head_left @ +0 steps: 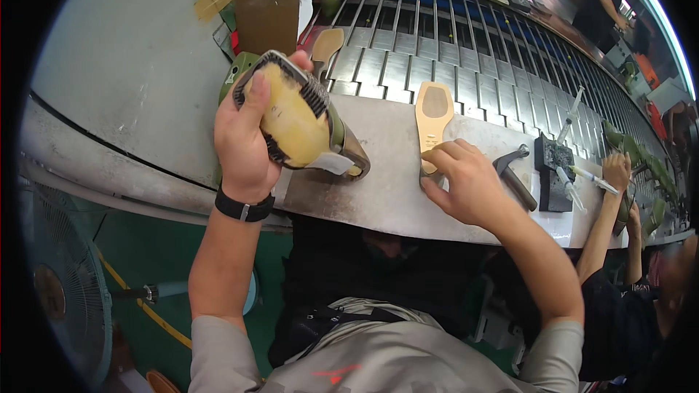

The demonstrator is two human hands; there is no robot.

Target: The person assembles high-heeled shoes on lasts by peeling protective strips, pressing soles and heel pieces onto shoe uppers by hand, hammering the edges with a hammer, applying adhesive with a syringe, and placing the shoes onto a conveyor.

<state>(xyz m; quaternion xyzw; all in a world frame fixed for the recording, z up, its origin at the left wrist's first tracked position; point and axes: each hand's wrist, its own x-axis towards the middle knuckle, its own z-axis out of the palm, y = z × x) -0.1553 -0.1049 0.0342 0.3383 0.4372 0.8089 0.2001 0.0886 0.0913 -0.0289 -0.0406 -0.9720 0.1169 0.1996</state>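
Note:
My left hand (pixel 244 142) is wrapped round a shoe upper on its last (pixel 295 124), raised above the near left of the bench and tilted with its underside toward me. That underside is yellowish, with a dark pleated edge, and the thumb presses on it. On the metal bench top, a beige shoe sole (pixel 434 120) lies with its wide end pointing away from me. My right hand (pixel 470 185) has its fingers closed round the narrow heel end, which they partly hide. Just right of that hand lies a hammer (pixel 517 182).
A black block (pixel 553 175) holding several syringes stands right of the hammer. Beyond the bench top (pixel 364 120) runs a slatted metal conveyor (pixel 408 47). Another sole (pixel 328 44) and a cardboard box (pixel 266 22) are behind my left hand. A co-worker's hand (pixel 617 171) works at far right.

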